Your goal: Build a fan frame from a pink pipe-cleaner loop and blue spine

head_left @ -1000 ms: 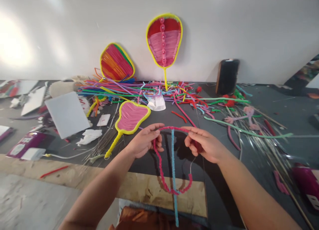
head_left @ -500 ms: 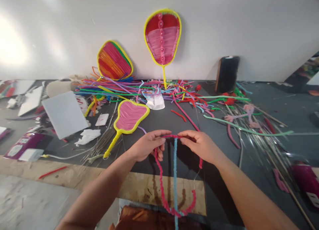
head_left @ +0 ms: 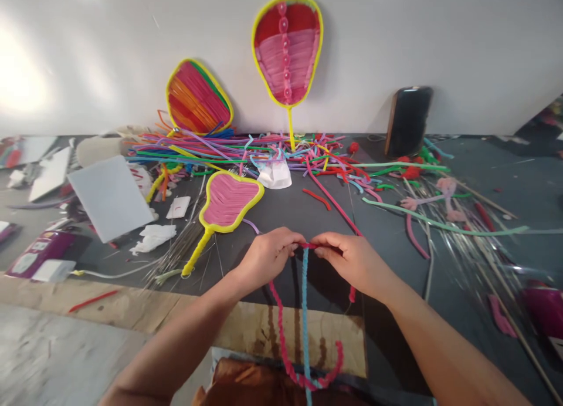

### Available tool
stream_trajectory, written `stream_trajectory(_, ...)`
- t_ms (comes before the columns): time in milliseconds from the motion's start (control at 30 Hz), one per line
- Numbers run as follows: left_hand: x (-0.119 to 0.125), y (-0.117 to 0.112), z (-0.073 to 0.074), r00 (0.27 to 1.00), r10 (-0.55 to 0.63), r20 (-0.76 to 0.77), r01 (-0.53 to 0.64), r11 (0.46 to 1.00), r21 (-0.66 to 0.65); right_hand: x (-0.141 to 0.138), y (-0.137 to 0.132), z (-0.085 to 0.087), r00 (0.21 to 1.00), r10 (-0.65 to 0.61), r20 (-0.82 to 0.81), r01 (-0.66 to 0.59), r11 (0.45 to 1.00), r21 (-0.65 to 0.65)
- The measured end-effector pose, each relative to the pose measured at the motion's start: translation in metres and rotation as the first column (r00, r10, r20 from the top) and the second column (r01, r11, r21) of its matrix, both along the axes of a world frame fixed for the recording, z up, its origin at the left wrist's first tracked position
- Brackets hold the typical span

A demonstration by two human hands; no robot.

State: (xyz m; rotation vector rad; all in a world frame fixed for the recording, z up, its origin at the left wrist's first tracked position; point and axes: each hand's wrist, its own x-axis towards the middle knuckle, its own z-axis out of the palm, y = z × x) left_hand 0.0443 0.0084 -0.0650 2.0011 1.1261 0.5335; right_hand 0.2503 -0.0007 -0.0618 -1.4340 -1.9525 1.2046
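Observation:
Between my two hands runs a twisted dark-pink pipe cleaner (head_left: 281, 321), bent into a loop that hangs toward my lap. My left hand (head_left: 273, 254) pinches its top stretch from the left. My right hand (head_left: 341, 252) pinches the same stretch from the right, with a short pink end poking out below the palm. A light-blue pipe cleaner (head_left: 305, 312) hangs straight down from the top between my fingertips and crosses the loop's lower curve, where the pink is wound around it. The loop's lower right end curls upward, unattached.
Behind my hands lies a heap of coloured pipe cleaners (head_left: 206, 148). A pink fan with yellow rim (head_left: 231, 200) lies at left; two more fans (head_left: 288, 54) lean on the wall. A phone (head_left: 409, 121) stands right, near bare wires (head_left: 466, 247). A white card (head_left: 109, 198) sits left.
My left hand has slid right along the pink pipe cleaner, so my fingertips are closer together at the blue one. The view has tilted slightly downward.

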Motion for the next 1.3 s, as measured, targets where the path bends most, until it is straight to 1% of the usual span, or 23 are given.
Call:
stream_trajectory(133,0.001,0.000,-0.001,0.999,-0.020,-0.038,0.022,0.999,0.041,-0.002,0.000,-0.001,1.000,0.016,0.012,-0.017,0.998,0.062)
stream_trajectory(267,0.001,-0.001,-0.001,0.998,-0.027,-0.060,0.031,0.997,0.070,-0.003,0.000,-0.004,1.000,0.011,-0.010,-0.010,0.996,0.088)
stream_trajectory(333,0.002,-0.001,-0.002,0.997,-0.023,-0.073,0.029,0.997,0.076,-0.002,0.000,-0.004,1.000,-0.009,-0.004,0.009,0.997,0.081)
stream_trajectory(500,0.003,-0.001,-0.005,0.998,-0.020,-0.068,0.029,0.992,0.123,0.001,0.002,-0.003,0.999,-0.050,-0.020,0.050,0.999,0.010)
stream_trajectory(700,0.004,-0.003,-0.009,0.971,-0.018,-0.238,0.073,0.971,0.226,0.000,0.003,-0.007,1.000,-0.019,-0.022,0.019,1.000,0.017)
stream_trajectory(800,0.005,-0.004,-0.009,0.964,-0.011,-0.265,0.086,0.958,0.275,-0.001,0.003,-0.008,1.000,-0.010,-0.023,0.010,1.000,0.017)
stream_trajectory(900,0.007,-0.004,-0.009,0.966,0.002,-0.257,0.073,0.957,0.280,-0.002,0.003,-0.007,1.000,-0.003,-0.017,0.003,1.000,0.018)
stream_trajectory(1000,0.008,-0.003,-0.010,0.970,-0.013,-0.245,0.078,0.963,0.258,-0.003,0.002,-0.007,1.000,0.003,-0.013,-0.003,1.000,0.016)
stream_trajectory(1067,0.008,-0.001,-0.009,0.979,-0.025,-0.204,0.068,0.975,0.211,-0.003,0.003,-0.008,1.000,-0.003,-0.027,0.003,1.000,0.001)
stream_trajectory(1100,0.008,0.001,-0.008,0.988,-0.010,-0.157,0.037,0.985,0.169,-0.002,0.003,-0.008,0.999,-0.018,-0.044,0.017,1.000,-0.019)
stream_trajectory(1133,0.007,0.002,-0.007,0.996,0.032,-0.087,-0.022,0.994,0.110,-0.001,0.004,-0.008,0.997,-0.044,-0.067,0.040,0.998,-0.051)
stream_trajectory(1167,0.006,0.004,-0.005,0.995,0.100,0.007,-0.101,0.995,0.020,0.001,0.006,-0.009,0.991,-0.088,-0.098,0.080,0.993,-0.089)
stream_trajectory(1200,0.005,0.006,-0.003,0.976,0.188,0.112,-0.177,0.979,-0.101,0.004,0.008,-0.009,0.979,-0.150,-0.138,0.131,0.982,-0.133)
stream_trajectory(1233,0.003,0.008,-0.001,0.936,0.286,0.207,-0.233,0.941,-0.245,0.006,0.010,-0.010,0.957,-0.222,-0.185,0.189,0.966,-0.178)
stream_trajectory(1267,0.002,0.009,0.001,0.884,0.378,0.275,-0.256,0.884,-0.392,0.009,0.012,-0.012,0.926,-0.295,-0.236,0.245,0.944,-0.220)
stream_trajectory(1300,0.000,0.010,0.003,0.840,0.442,0.313,-0.237,0.820,-0.522,0.012,0.014,-0.013,0.885,-0.362,-0.292,0.292,0.922,-0.255)
